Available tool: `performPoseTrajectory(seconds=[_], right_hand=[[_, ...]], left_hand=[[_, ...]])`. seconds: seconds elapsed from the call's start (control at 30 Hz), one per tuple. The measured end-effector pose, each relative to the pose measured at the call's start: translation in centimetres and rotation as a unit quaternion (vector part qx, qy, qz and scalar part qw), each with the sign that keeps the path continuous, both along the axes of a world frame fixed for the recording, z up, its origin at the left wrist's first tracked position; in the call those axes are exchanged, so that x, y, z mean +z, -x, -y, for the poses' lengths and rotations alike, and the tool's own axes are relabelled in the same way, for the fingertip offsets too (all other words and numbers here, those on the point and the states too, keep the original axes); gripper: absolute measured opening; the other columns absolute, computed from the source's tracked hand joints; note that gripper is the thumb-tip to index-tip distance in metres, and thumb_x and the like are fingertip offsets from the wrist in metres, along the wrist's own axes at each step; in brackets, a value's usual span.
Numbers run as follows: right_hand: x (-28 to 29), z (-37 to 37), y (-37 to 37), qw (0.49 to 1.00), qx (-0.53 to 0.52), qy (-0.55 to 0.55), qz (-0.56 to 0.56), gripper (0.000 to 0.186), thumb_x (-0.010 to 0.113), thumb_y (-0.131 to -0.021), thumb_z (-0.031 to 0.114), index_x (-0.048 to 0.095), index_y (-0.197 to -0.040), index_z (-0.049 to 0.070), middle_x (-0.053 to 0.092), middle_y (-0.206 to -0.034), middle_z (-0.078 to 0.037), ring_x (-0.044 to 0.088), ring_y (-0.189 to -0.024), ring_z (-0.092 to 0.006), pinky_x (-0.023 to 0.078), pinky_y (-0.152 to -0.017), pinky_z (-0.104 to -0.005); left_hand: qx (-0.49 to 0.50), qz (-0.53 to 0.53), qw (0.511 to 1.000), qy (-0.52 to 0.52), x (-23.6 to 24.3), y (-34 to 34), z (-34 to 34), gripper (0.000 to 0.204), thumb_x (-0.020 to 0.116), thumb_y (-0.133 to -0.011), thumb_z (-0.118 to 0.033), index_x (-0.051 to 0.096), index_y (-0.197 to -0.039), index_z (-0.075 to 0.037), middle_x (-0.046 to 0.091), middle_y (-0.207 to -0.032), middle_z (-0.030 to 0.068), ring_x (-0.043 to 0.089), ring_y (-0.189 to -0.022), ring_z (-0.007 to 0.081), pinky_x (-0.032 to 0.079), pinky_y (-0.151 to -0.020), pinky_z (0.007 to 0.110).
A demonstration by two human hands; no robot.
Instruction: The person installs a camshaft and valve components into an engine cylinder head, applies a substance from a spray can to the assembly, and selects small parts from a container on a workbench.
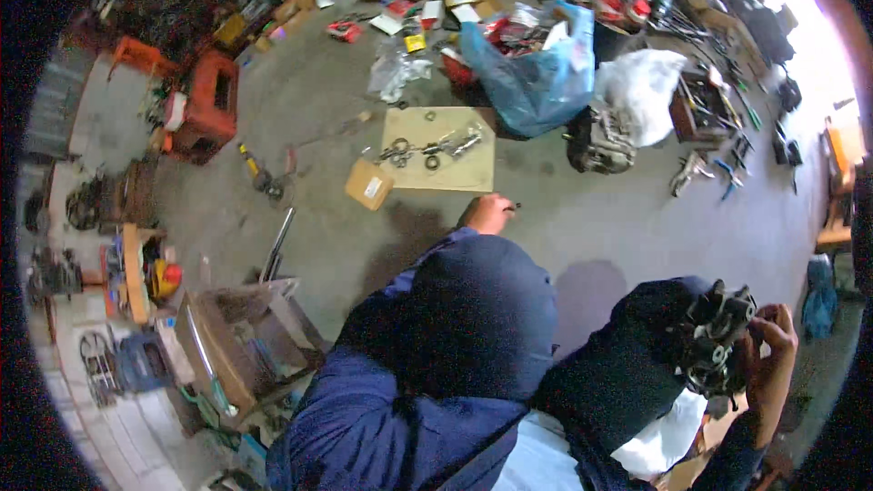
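Note:
My left hand (486, 211) is beside my left knee (477, 309), closed on a small dark item (513, 208). Just beyond it lies a pale yellow sheet (468, 177) bearing rings (432, 163) and small metal parts (459, 144). A small cardboard box (369, 184) overlaps its lower left corner. At the right, my right hand (768, 341) has fingers curled around the side of a dark metal assembly (718, 336) atop my right knee (641, 327).
Around me on the floor are an engine block (600, 141), blue bag (523, 82), white bag (641, 95), pliers (691, 173) and toolbox (700, 109). An orange plastic case (205, 105) stands left, a metal bin (245, 336) lower left, a steel bar (277, 241) near it.

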State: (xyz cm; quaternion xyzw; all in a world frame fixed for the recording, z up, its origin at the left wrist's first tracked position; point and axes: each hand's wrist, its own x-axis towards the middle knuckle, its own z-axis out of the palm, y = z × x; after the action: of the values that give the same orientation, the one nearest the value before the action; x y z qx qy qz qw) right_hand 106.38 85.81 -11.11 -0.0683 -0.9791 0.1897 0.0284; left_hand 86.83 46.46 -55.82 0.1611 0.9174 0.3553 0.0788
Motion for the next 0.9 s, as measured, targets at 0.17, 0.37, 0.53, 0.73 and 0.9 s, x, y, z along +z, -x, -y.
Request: performPoseTrajectory(seconds=[0.17, 0.37, 0.53, 0.73, 0.9], right_hand=[[-0.4, -0.9, -0.1, 0.998, 0.042, 0.052, -0.017, 0.015, 0.068, -0.075, -0.008, 0.058, -0.085, -0.005, 0.054, -0.094, -0.01, 0.054, -0.087, -0.0226, 0.044, -0.081, -0.0296], [-0.8, -2.8, 0.2, 0.995, 0.032, 0.092, 0.025, 0.019, 0.071, -0.079, 0.0, 0.054, -0.087, -0.003, 0.051, -0.097, -0.01, 0.051, -0.093, -0.0222, 0.043, -0.082, -0.0311], [0.4, -4.8, 1.0, 0.975, 0.077, 0.058, 0.202, 0.033, 0.073, -0.091, 0.016, 0.056, -0.113, -0.001, 0.053, -0.118, -0.012, 0.054, -0.107, -0.0242, 0.044, -0.094, -0.0325], [-2.1, -3.8, -1.5, 0.995, 0.025, 0.088, -0.032, 0.039, 0.065, -0.095, 0.033, 0.055, -0.105, -0.003, 0.05, -0.103, -0.011, 0.05, -0.096, -0.0235, 0.042, -0.087, -0.033], [0.3, -5.3, -1.7, 0.986, 0.041, 0.103, 0.123, 0.035, 0.064, -0.095, 0.01, 0.055, -0.127, -0.001, 0.055, -0.127, -0.014, 0.052, -0.117, -0.0265, 0.039, -0.106, -0.036]], left_hand=[[0.199, -0.07, 0.972, -0.103, -3.2, -1.2, 4.1, 0.014, 0.075, -0.084, -0.016, 0.075, -0.094, -0.006, 0.071, -0.094, 0.0164, 0.069, -0.093, 0.0361, 0.054, -0.083, 0.045], [0.427, -0.046, 0.868, -0.25, -8.7, -0.3, 13.5, 0.005, 0.064, -0.093, -0.009, 0.064, -0.097, -0.006, 0.067, -0.084, 0.0115, 0.067, -0.085, 0.0308, 0.052, -0.078, 0.042], [0.489, -0.161, 0.84, -0.172, -6.0, 1.4, 16.7, 0.018, 0.048, -0.097, -0.004, 0.059, -0.111, -0.003, 0.066, -0.094, 0.0163, 0.065, -0.09, 0.0301, 0.051, -0.082, 0.043], [0.446, -0.23, 0.855, 0.128, 1.7, 5.5, 20.9, 0.022, 0.056, -0.097, -0.014, 0.068, -0.115, -0.007, 0.068, -0.111, 0.0199, 0.065, -0.105, 0.0384, 0.051, -0.089, 0.049], [0.286, -0.051, 0.885, 0.364, 0.8, 11.2, 21.8, 0.026, 0.059, -0.097, -0.02, 0.072, -0.117, -0.009, 0.069, -0.115, 0.0176, 0.065, -0.108, 0.0357, 0.05, -0.092, 0.052]])
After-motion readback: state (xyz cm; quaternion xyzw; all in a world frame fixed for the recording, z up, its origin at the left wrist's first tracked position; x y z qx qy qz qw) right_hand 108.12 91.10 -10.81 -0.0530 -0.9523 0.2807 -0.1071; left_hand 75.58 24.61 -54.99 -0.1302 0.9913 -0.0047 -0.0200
